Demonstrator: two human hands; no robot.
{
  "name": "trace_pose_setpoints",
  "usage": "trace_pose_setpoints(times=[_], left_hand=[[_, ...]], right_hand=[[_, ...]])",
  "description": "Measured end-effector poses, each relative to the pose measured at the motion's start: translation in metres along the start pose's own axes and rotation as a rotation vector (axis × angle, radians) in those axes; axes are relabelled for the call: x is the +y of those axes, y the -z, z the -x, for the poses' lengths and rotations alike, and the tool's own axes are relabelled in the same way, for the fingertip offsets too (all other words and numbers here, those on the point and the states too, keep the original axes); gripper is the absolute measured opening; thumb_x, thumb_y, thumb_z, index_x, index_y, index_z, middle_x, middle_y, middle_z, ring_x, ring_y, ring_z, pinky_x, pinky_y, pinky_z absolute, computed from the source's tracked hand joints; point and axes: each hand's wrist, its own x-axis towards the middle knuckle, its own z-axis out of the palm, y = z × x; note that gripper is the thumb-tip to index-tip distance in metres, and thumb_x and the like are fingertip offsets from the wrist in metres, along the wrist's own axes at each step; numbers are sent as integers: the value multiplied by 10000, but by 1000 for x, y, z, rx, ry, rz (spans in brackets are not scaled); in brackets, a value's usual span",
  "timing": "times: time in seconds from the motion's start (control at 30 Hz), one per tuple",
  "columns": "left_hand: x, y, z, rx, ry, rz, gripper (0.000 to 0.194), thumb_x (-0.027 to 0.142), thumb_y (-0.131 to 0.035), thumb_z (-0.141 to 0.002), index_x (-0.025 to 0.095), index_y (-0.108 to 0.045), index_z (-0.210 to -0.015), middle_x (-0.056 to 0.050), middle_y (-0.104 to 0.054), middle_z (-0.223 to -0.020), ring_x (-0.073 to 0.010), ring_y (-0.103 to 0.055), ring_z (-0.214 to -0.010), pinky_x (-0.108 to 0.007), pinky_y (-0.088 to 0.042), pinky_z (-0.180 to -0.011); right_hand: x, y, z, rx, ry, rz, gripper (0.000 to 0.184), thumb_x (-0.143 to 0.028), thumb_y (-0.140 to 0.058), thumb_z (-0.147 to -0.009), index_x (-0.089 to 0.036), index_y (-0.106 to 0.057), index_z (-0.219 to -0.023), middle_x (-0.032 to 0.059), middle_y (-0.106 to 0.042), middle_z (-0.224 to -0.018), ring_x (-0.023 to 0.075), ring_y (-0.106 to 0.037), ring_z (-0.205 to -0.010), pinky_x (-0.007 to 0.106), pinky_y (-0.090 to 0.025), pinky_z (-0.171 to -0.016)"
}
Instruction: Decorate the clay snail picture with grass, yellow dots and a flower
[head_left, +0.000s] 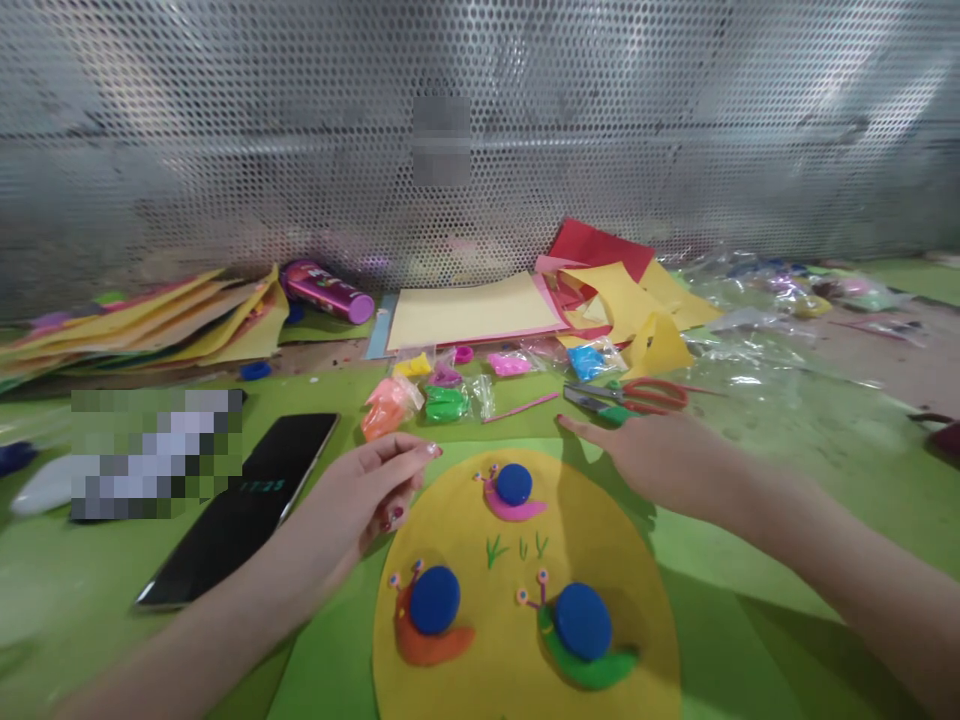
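Note:
In front of me lies a yellow paper disc (480, 690) on a green sheet. It bears modelling-clay snails with blue round caps for shells: a pink snail (517, 508) at the top, an orange snail (431, 645) lower left and a green snail (589, 668) lower right. Small green clay grass blades (495, 550) stand between them. My left hand (382, 485) hovers by the disc's upper left edge, thumb and fingers pinched together; anything inside is too small to make out. My right hand (660, 455) reaches above the disc, index finger stretched toward a thin pink clay strip (520, 407), beside the scissors.
Red-handled scissors (654, 396) lie behind my right hand. Bagged clay, including a green packet (446, 402) and an orange lump (386, 415), sits beyond the disc. A black phone (259, 500) rests left. Coloured paper (472, 310) and a purple tube (328, 290) line the perforated metal wall.

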Motion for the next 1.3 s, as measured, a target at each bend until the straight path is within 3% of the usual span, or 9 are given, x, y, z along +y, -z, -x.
trace_pose_setpoints(times=[0.17,0.43,0.7,0.9,1.13,1.3], left_hand=[[-1,2,1,-5,18,-19,204,338,-669,-721,169,-556,-700,87,-399,-467,-20,-281,-387,-127,-231,-377],[0,-1,2,8,-7,-3,191,319,-665,-715,159,-562,-698,85,-411,-481,-23,-286,-394,-129,-229,-373],[0,2,3,17,-13,5,190,328,-658,-715,158,-573,-712,79,-405,-503,-30,-292,-406,-135,-228,-375],[-1,0,2,17,5,-13,176,319,-665,-715,161,-588,-717,80,-409,-511,-27,-292,-409,-131,-234,-377],[-2,1,-2,11,17,-5,213,357,-680,-688,160,-614,-739,72,-427,-501,-27,-279,-393,-143,-222,-374],[-1,0,1,34,32,-21,224,373,-682,-682,163,-611,-718,75,-409,-489,-28,-275,-394,-139,-215,-373]], right_hand=[[2,-2,7,-35,-4,15,894,75,-408,-639,-268,-120,-1413,-23,-528,-459,158,-457,-360,220,-186,-374],[-5,-7,-3,67,-14,-2,893,79,-422,-645,-226,-97,-1419,-16,-542,-459,148,-454,-354,221,-235,-390],[4,-7,-9,143,16,-31,819,27,-401,-724,-246,-70,-1421,-6,-583,-544,159,-507,-421,219,-204,-382],[-3,-6,-10,116,8,-43,815,33,-398,-685,-239,-151,-1413,-14,-543,-477,128,-420,-339,221,-193,-381],[3,-4,3,57,21,-69,829,54,-411,-631,-267,-274,-1383,-17,-533,-472,147,-461,-396,228,-202,-378],[7,0,3,59,12,-78,861,57,-398,-629,-243,-190,-1409,-16,-565,-511,165,-501,-444,236,-222,-388]])
